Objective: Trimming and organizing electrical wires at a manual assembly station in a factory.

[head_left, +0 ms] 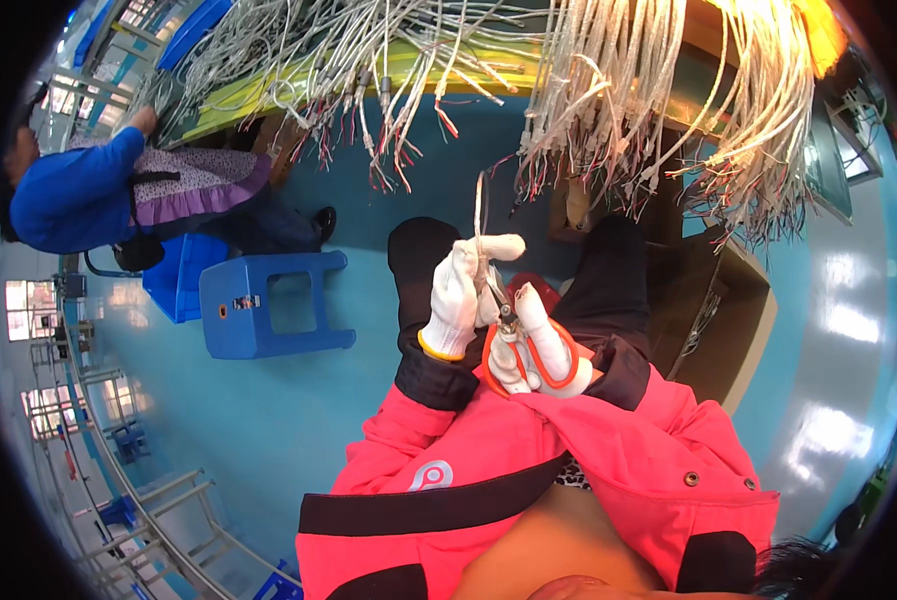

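Note:
In front of my lap, my left hand (455,300), in a white glove with a yellow cuff edge, is closed around a thin pale cable (481,205). One end of that cable rises above the fingers. My right hand (533,345), its fingers covered in white, is closed through the loops of orange-handled scissors (508,327). The scissor blades point up toward the left hand's fingers and the lower part of the cable. Whether the blades touch the cable is hidden by the glove.
Bundles of pale cables (608,90) with stripped coloured ends hang over the edge of a yellow-green bench (408,75). A cardboard box (733,330) stands at the right. At left are a blue stool (268,305), a blue bin (178,275) and another person in blue (78,200).

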`<action>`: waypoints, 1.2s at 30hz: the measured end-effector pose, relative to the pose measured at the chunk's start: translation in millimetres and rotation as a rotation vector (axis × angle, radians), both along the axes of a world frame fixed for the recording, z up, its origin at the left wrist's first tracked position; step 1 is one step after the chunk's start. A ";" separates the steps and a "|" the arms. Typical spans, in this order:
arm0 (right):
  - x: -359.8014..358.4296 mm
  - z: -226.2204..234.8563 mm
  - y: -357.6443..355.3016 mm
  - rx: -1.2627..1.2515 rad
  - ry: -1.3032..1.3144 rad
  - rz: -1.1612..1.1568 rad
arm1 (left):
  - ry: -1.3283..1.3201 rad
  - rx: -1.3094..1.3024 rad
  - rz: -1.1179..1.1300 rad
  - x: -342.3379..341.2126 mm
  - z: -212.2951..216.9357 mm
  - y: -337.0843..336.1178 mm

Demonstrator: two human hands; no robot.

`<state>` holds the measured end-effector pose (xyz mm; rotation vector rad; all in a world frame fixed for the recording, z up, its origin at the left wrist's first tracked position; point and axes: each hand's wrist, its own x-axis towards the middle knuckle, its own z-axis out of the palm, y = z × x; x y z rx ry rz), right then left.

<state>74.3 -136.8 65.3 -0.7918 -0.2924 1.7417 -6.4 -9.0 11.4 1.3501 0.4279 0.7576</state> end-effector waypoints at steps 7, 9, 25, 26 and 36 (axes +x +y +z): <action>-4.9 -12.6 -4.7 0.079 -0.072 -0.082 | 0.074 0.025 -0.098 4.1 15.6 -8.1; -6.4 -20.1 -6.6 0.130 -0.051 -0.110 | 0.096 0.050 -0.083 3.7 14.6 -8.3; -10.3 -25.5 -8.6 0.145 0.056 -0.244 | 0.067 0.018 -0.127 2.3 15.2 -15.8; -9.1 -26.3 -8.9 0.166 0.060 -0.227 | 0.083 0.004 -0.130 1.2 14.8 -15.9; 15.5 -9.4 -5.7 0.111 -0.218 -0.060 | 0.055 -0.317 -0.211 -6.2 14.1 2.4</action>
